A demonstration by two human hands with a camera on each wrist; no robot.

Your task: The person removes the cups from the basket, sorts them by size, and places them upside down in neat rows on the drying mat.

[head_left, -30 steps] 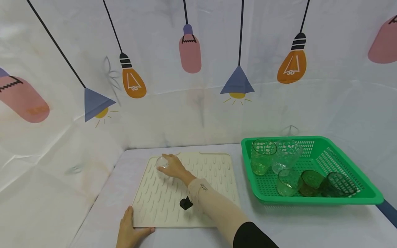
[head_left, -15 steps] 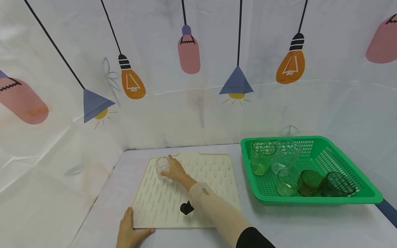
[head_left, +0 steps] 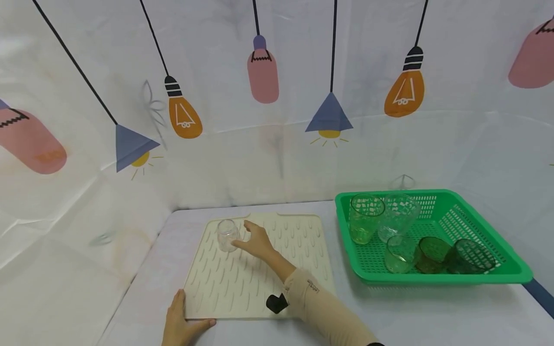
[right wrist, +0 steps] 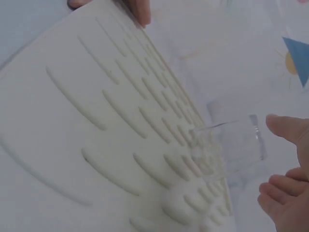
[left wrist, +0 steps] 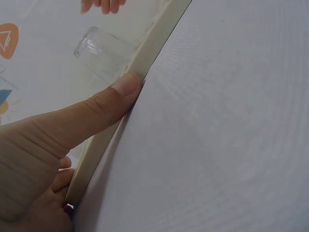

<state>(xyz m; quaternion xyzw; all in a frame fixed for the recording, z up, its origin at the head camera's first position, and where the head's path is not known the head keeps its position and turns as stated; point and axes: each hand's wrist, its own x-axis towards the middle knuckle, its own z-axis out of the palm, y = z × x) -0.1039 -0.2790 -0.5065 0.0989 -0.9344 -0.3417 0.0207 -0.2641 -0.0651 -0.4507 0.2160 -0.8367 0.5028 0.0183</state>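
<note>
A clear glass (head_left: 227, 235) stands near the far left corner of a cream draining board (head_left: 259, 288) with raised ridges. It looks upside down, its closed end uppermost. Just to its right is my right hand (head_left: 257, 242), thumb and fingers spread apart and holding nothing. In the right wrist view a small gap shows between the thumb (right wrist: 282, 126) and the glass (right wrist: 231, 145). My left hand (head_left: 182, 322) spans the board's near left corner. Its thumb (left wrist: 104, 108) presses along the front edge, and the other fingers lie along the left side.
To the right, a green plastic basket (head_left: 359, 276) holds several glasses, among them a yellow-green tumbler (head_left: 363, 226), a clear tumbler (head_left: 396, 223) and a brown glass (head_left: 433, 257). Behind the white table (head_left: 151, 288) hangs a white cloth (head_left: 277, 158) printed with lamps.
My right hand has let go of the glass and drawn back to the right, fingers spreading. The glass stays on the board. My left hand keeps its place at the corner.
</note>
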